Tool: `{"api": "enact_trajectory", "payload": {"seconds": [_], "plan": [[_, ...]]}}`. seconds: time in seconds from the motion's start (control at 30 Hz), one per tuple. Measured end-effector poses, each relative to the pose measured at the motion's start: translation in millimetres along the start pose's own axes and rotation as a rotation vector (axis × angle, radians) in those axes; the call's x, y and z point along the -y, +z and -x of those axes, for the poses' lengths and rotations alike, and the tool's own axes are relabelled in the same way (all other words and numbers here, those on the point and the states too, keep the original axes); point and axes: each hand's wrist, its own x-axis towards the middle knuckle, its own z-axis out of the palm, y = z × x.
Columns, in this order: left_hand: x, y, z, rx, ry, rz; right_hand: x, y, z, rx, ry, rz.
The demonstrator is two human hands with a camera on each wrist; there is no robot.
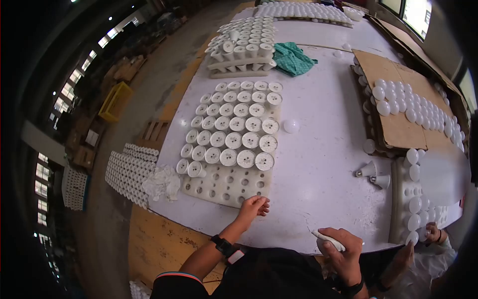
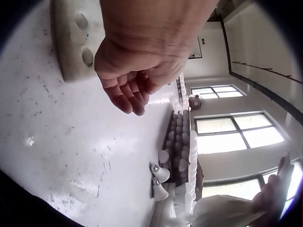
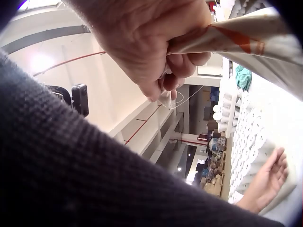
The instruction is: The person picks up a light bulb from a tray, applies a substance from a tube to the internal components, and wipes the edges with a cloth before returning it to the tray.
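On the pale, flat tabletop (image 1: 318, 194), a holed white tray (image 1: 205, 183) is holding round white housings (image 1: 234, 140); beside it, the left hand (image 1: 254, 207) is hovering loosely curled, the right hand (image 1: 347, 249) gripping a soft, orange-marked white tube (image 1: 329, 240).

Pretty bright daylight from the windows (image 2: 239, 135), kinda blown out in the left wrist view, with fisheye warping and black corners in all three.

A green cloth (image 1: 294, 59) lies crumpled on the pale table (image 1: 323, 194) before me as a yellow crate (image 1: 108, 116) sits to my left.
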Motion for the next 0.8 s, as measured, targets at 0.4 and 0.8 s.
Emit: {"api": "enact_trajectory", "payload": {"seconds": [0.4, 0.8], "plan": [[-11, -191, -53, -0.653, 0.42, 0.394, 25, 41, -28, 0.039, 0.018, 0.152], [-52, -68, 42, -0.104, 0.388, 0.586, 20, 33, -20, 0.023, 0.021, 0.032]]}}
